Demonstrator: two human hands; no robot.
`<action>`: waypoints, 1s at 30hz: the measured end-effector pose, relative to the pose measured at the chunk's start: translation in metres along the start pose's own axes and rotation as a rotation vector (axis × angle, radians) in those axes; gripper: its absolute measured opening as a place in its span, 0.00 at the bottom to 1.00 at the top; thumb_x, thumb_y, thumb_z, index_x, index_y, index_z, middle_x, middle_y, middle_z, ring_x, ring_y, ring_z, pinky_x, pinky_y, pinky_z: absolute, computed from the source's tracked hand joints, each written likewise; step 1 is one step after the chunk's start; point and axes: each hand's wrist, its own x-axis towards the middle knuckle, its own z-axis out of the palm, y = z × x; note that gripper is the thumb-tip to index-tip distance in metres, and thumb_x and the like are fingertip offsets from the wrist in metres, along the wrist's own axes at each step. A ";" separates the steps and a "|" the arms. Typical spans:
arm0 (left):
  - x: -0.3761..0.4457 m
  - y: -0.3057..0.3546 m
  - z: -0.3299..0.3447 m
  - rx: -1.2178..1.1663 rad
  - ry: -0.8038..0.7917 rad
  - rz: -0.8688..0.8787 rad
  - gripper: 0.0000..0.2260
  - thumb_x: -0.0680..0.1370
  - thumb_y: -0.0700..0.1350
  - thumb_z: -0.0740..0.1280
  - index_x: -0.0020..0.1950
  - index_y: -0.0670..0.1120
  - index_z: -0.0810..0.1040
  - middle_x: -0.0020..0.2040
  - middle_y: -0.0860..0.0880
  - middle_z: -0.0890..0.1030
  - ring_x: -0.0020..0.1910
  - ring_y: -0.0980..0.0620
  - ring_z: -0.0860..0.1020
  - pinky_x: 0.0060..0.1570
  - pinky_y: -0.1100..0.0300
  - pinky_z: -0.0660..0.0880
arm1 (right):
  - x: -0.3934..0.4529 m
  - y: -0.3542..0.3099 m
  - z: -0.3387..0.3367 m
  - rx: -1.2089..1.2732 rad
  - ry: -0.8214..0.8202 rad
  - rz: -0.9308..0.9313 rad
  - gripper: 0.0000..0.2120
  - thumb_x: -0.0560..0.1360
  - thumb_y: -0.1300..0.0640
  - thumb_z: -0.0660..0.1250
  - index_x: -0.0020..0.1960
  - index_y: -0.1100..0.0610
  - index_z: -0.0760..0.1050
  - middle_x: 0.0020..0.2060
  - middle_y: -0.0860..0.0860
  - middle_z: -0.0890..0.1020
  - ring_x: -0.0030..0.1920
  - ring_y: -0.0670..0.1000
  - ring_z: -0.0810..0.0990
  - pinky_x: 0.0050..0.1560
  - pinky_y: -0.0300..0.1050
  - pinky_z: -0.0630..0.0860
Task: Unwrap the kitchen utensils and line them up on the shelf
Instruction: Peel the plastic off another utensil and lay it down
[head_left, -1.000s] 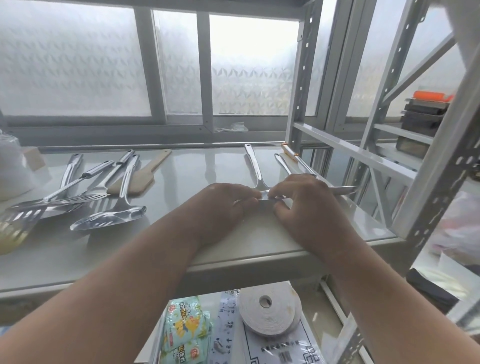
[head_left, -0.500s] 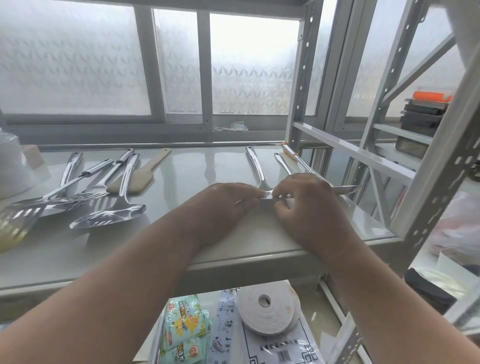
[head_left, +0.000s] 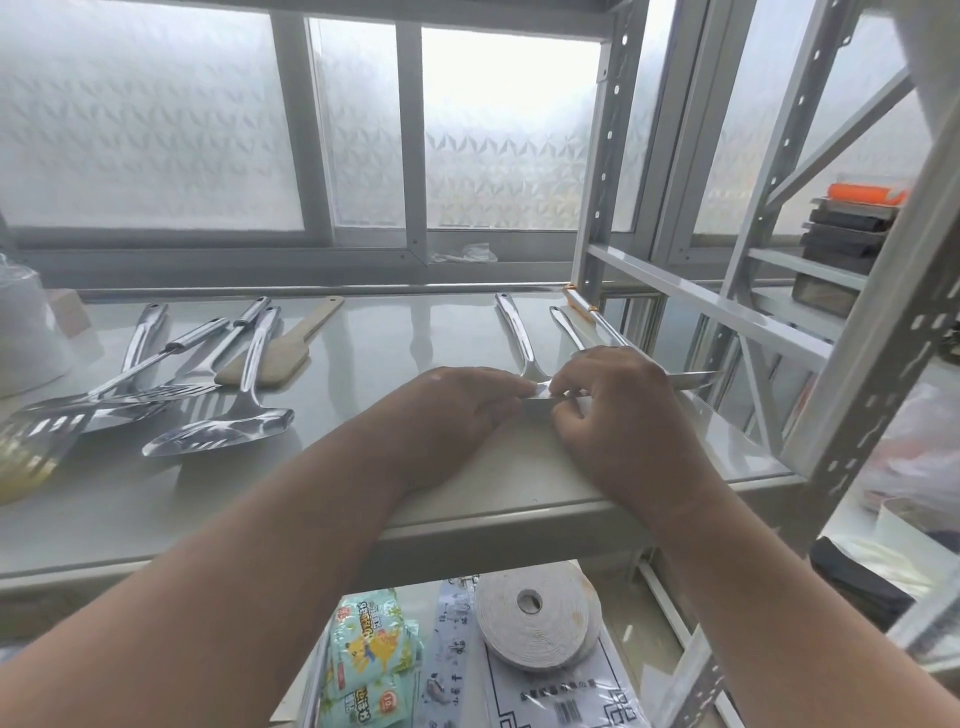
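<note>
In the head view, both hands were seen together at the right half of the shelf (head_left: 363, 493), near its front edge. The left hand (head_left: 457, 410) and the right hand (head_left: 623, 410) met fingertip to fingertip over the head of a steel utensil (head_left: 519, 338), and each was pinched on what appeared to be a clear wrapper (head_left: 545, 402) at that end; the wrapper itself was barely resolved. The utensil's long axis ran from the hands away towards the window, its handle pointing to the far edge and leaning slightly left. Neither hand was nearer: the head lay directly between them. A second steel utensil (head_left: 569, 327) was laid just beside it on the right, roughly parallel, partly hidden by the right hand. A pile of slotted turners (head_left: 218, 431) and a wooden spatula (head_left: 285, 353) was observed well apart at the left of the shelf. It was judged that the wrapper would have to be drawn along the handle axis, or peeled off towards the person.
</note>
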 end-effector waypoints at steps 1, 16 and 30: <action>0.000 0.000 0.000 0.008 0.002 0.004 0.13 0.87 0.55 0.65 0.69 0.63 0.83 0.70 0.65 0.81 0.70 0.64 0.76 0.76 0.58 0.69 | 0.000 0.000 0.000 0.000 0.000 0.005 0.08 0.67 0.63 0.70 0.42 0.54 0.85 0.40 0.50 0.85 0.48 0.55 0.80 0.53 0.49 0.76; -0.024 0.020 -0.025 0.323 0.044 0.024 0.26 0.84 0.56 0.69 0.82 0.57 0.71 0.80 0.59 0.73 0.76 0.54 0.73 0.75 0.52 0.70 | -0.002 -0.017 -0.012 -0.174 -0.141 -0.100 0.16 0.70 0.46 0.69 0.57 0.46 0.81 0.53 0.42 0.81 0.61 0.50 0.72 0.61 0.53 0.65; -0.155 -0.040 -0.155 0.471 0.105 -0.313 0.25 0.76 0.73 0.63 0.70 0.66 0.77 0.70 0.61 0.81 0.68 0.53 0.79 0.68 0.51 0.75 | 0.021 -0.178 0.052 0.227 -0.548 -0.330 0.31 0.73 0.45 0.70 0.75 0.49 0.70 0.69 0.46 0.76 0.71 0.48 0.69 0.68 0.37 0.63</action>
